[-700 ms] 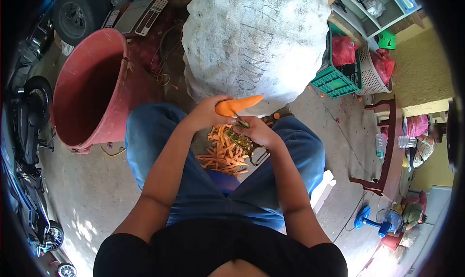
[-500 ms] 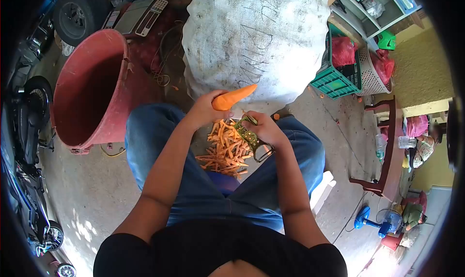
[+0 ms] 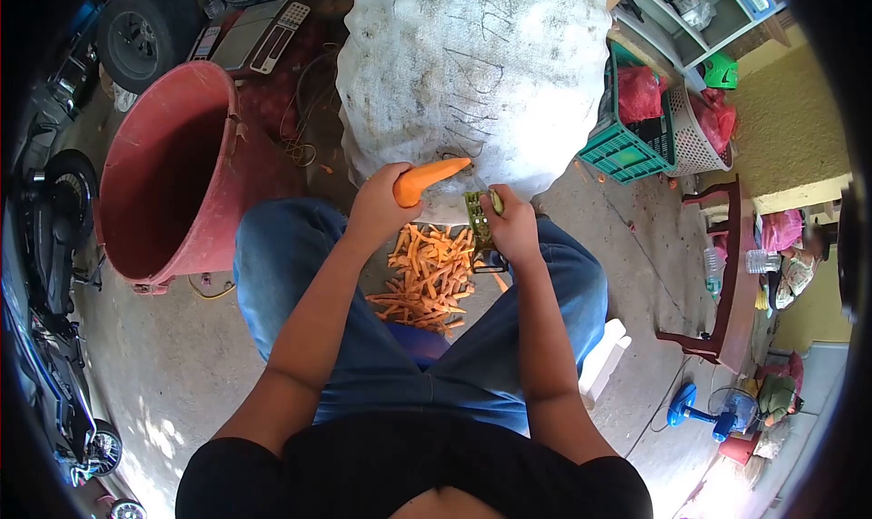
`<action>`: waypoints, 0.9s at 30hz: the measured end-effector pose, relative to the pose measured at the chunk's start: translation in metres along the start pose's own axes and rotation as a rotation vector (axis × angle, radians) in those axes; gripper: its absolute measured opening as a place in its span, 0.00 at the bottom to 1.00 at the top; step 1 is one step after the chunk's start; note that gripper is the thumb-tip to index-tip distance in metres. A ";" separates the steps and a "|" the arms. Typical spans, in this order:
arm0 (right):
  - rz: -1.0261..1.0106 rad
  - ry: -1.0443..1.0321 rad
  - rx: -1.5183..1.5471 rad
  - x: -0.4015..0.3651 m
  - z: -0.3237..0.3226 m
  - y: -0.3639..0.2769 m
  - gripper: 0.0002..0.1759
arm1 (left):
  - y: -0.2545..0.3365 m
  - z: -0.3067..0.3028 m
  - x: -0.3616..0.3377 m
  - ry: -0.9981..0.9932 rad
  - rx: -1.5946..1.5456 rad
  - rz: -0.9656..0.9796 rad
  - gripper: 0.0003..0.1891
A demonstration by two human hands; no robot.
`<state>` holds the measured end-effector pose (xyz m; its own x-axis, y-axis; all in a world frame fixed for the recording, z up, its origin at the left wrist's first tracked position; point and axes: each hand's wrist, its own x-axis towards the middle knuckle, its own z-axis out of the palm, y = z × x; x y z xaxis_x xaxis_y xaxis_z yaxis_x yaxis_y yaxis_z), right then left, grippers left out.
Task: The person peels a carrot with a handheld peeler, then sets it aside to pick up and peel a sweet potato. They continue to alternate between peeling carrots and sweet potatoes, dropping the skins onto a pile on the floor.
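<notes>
My left hand [image 3: 385, 201] grips the thick end of a peeled orange carrot [image 3: 431, 179], whose tip points right in front of a bulging white sack [image 3: 472, 74]. Closed around an olive-green peeler [image 3: 479, 221] with a perforated body, my right hand [image 3: 513, 224] is just right of the carrot. A thin blade and greenish handle show at the top of that fist, beside the peeler. Between my knees, below both hands, lies a pile of orange carrot peelings [image 3: 422, 283], with a blue surface [image 3: 418, 342] at its near side.
A large red tub [image 3: 213, 187] stands on the left, near a motorbike [image 3: 54, 292] and a tyre [image 3: 150, 33]. Right of the sack are a green crate [image 3: 627, 147] and a white basket [image 3: 695, 147]. Farther right are a wooden frame [image 3: 738, 283] and a blue fan [image 3: 695, 410].
My right hand has turned, so the peeler now hangs more upright and a blade shows above the fist. The carrot has shifted slightly left in my left hand.
</notes>
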<state>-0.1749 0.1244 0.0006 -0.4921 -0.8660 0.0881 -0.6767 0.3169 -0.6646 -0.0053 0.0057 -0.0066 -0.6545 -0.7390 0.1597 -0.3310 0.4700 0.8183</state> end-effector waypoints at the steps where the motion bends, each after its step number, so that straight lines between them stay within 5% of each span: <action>1: 0.001 0.000 -0.001 0.000 0.002 0.002 0.13 | 0.000 0.002 0.000 0.034 0.019 0.009 0.24; 13: 0.023 0.040 -0.022 0.005 0.016 0.007 0.11 | 0.009 0.006 -0.007 0.099 0.141 0.103 0.23; 15: 0.173 0.053 0.037 0.010 0.024 0.023 0.12 | 0.016 0.001 -0.009 0.085 0.143 0.121 0.24; 18: 0.200 0.091 -0.074 0.018 0.025 0.047 0.14 | 0.030 -0.004 -0.014 -0.074 -0.175 0.230 0.21; 20: 0.163 0.047 -0.105 0.014 0.024 0.035 0.14 | 0.021 0.001 -0.016 -0.098 -0.523 -0.020 0.22; 21: 0.190 -0.008 0.088 0.010 0.028 0.030 0.13 | 0.019 0.001 -0.016 -0.095 -0.524 -0.023 0.22; 23: 0.303 -0.184 0.528 0.003 0.050 0.035 0.11 | 0.019 0.004 -0.013 -0.136 -1.191 -0.185 0.26; 24: 0.281 -0.266 0.482 -0.002 0.058 0.030 0.11 | 0.019 0.010 -0.014 -0.139 -1.190 -0.183 0.26; 27: 0.243 -0.224 1.014 -0.012 0.078 -0.009 0.15 | 0.018 0.028 -0.017 -0.109 -1.472 -0.255 0.26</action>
<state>-0.1204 0.1016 -0.0523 -0.3708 -0.9070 -0.1997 0.2492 0.1100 -0.9622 -0.0191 0.0396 -0.0101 -0.7541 -0.6544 -0.0561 0.4781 -0.6055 0.6362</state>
